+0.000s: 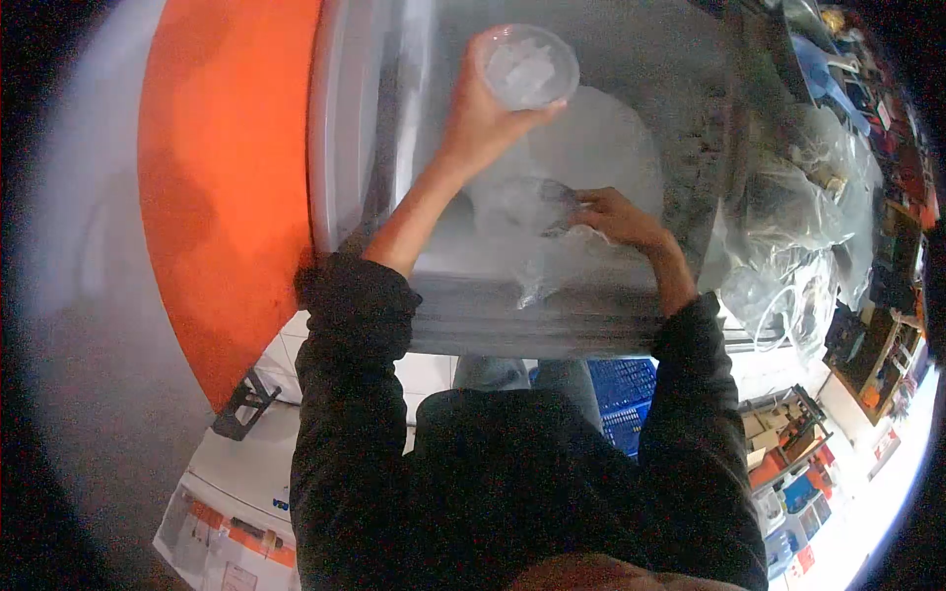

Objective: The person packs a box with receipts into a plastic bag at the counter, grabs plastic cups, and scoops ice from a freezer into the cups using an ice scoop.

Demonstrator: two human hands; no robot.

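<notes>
My left hand (pixel 483 116) is wrapped round a clear plastic cup (pixel 562 74) and holds it over the grey worktop. Inside the cup lie white, translucent chunks that look like ice (pixel 524 71). My right hand (pixel 619 219) is lower and to the right, its fingers closed at the edge of a crumpled clear plastic bag (pixel 522 209). A small dark shape shows at those fingertips, too blurred to name. Part of the bag trails toward me on the worktop. Behind it is a pale rounded patch (pixel 616 138), its kind unclear.
The grey worktop (pixel 473 310) has a raised edge on my side. An orange panel (pixel 232 177) runs along the left. Clear plastic bags (pixel 798 207) are heaped at the right. A blue crate (pixel 626 394) sits on the floor below. Shelves with assorted goods (pixel 788 443) stand lower right.
</notes>
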